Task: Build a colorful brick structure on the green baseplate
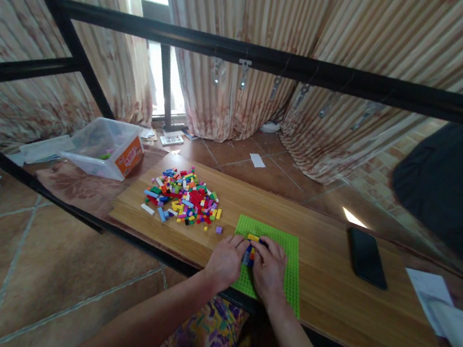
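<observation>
Both hands are over a green studded baseplate [292, 275] on a wooden board. Between them stand joined toy bricks [251, 252] in blue, yellow and red, partly covered by my fingers. My left hand [226, 261] is closed, its fingertips against the left side of these bricks. My right hand [270, 265] has its fingers curled over the right side and top. Whether a separate brick is pinched in the fingers is hidden. A purple brick [218, 229] lies on the wood just left of the baseplate.
A heap of mixed toy bricks [188, 197] covers the left part of the wooden board [324, 251]. A clear plastic box [96, 147] stands beyond it. A black phone [367, 257] and white papers [429, 293] lie right. A black metal rail [274, 61] crosses ahead.
</observation>
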The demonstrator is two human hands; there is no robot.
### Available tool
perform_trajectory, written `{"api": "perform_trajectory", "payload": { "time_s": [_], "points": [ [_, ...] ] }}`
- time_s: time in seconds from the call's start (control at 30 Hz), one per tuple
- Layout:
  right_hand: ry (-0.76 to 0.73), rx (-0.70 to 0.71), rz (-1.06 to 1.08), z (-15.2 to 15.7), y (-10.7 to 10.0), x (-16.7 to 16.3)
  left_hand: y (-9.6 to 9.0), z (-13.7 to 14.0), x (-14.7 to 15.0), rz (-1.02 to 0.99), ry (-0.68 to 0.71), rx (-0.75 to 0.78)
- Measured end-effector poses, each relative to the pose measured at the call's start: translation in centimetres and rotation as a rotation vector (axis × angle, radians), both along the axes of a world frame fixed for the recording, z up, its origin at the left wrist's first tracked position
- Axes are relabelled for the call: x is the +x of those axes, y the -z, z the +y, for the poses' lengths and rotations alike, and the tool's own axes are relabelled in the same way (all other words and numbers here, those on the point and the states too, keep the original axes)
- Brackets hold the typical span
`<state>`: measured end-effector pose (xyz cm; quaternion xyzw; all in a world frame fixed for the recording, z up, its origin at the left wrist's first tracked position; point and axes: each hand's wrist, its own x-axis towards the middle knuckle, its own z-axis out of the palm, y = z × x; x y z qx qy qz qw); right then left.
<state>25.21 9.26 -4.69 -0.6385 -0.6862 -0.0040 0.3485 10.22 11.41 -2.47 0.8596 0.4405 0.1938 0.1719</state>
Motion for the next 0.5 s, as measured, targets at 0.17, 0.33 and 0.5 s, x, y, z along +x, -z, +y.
{"api": "perform_trajectory", "payload": {
  "time_s": [0.17,0.33,0.5],
  "points": [
    [0.009,0.001,-0.025,0.15,0.47,-0.24,0.44,0.17,0.31,-0.004,-0.025,-0.013],
    [0.008,0.002,-0.026,0.19,0.2,-0.34,0.3,0.02,0.46,-0.007,-0.038,0.017],
    [-0.004,0.004,-0.025,0.09,-0.05,-0.12,-0.15,-0.54,0.07,-0.024,-0.023,0.063]
  ]
}}
